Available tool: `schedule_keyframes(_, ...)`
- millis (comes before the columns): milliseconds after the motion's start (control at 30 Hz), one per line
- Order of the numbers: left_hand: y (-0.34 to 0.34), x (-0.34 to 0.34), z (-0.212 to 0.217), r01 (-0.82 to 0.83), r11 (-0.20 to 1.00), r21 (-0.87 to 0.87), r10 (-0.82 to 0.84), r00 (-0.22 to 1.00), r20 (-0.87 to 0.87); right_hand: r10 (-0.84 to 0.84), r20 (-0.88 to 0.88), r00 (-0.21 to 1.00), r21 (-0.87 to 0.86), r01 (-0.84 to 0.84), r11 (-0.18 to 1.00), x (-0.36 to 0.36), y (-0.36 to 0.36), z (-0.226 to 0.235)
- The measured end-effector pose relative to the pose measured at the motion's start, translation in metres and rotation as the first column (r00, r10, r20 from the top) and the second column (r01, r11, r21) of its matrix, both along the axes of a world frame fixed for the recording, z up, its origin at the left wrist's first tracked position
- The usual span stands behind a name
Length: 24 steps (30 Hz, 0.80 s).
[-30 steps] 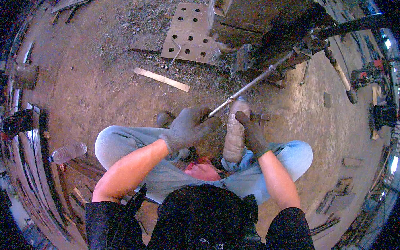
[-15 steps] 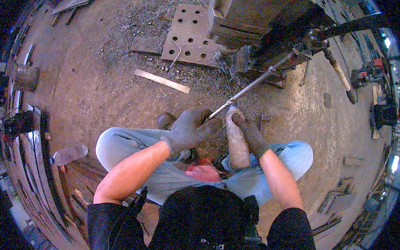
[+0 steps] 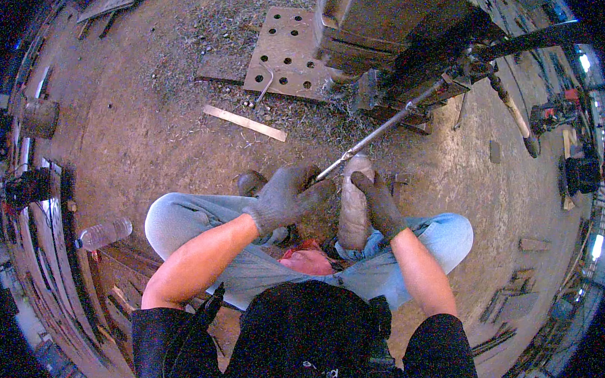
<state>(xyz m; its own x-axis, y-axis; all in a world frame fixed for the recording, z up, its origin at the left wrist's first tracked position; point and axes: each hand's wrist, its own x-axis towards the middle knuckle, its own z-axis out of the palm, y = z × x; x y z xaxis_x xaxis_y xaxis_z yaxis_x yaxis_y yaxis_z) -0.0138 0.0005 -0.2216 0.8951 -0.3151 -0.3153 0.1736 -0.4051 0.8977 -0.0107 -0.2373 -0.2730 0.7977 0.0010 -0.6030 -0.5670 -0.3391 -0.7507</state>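
Observation:
My left hand (image 3: 293, 197), in a dark grey knit glove, is closed round the near end of a long metal rod (image 3: 379, 130). The rod slants up and right to a joint on the dark machine (image 3: 383, 33). My right hand (image 3: 382, 202), also gloved, has its thumb over the upper part of a long, rounded grey-brown object (image 3: 354, 210); the other fingers are mostly hidden. Whether this is a dirty bottle or a shoe I cannot tell. Its upper end lies close beside the rod. My bent, jeans-clad legs flank both hands, with a dark shoe tip (image 3: 250, 183) left of the left hand.
Metal shavings surround a plate with round holes (image 3: 286, 51), where a bent rod (image 3: 265, 86) lies. Nearer is a flat light strip (image 3: 245, 123). A clear bottle (image 3: 105, 234) lies by my left knee. Long metal bars (image 3: 55, 247) line the left; a wooden-handled lever (image 3: 512, 109) hangs at right.
The grey-brown object has tilted: its upper end has shifted slightly right and its lower end left. A blue spot at its tip no longer shows. The left hand and rod look unmoved.

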Motion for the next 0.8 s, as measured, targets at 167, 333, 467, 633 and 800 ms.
schedule_keyframes(167,0.001,-0.001,-0.003,-0.001,0.999,0.041,-0.001,0.999,0.052,-0.072,0.13,0.989,0.037,0.068,0.997,-0.002,0.001,0.0)
schedule_keyframes(333,-0.003,-0.001,-0.005,-0.005,1.0,0.0,0.005,1.0,0.03,-0.038,0.163,0.986,0.107,0.021,0.994,-0.002,-0.026,-0.061)
schedule_keyframes(467,0.001,-0.001,-0.003,-0.003,1.0,0.0,0.003,0.999,0.051,-0.093,-0.164,0.982,0.313,0.141,0.939,-0.001,-0.002,-0.004)
schedule_keyframes(633,-0.002,-0.001,0.0,-0.019,1.0,0.025,0.018,0.997,0.069,0.125,0.023,0.992,0.023,-0.126,0.992,-0.005,-0.012,-0.02)
schedule_keyframes(800,0.002,0.0,-0.008,0.001,0.999,-0.035,0.0,0.999,0.034,0.211,-0.023,0.977,-0.053,-0.212,0.976,0.004,-0.008,-0.013)
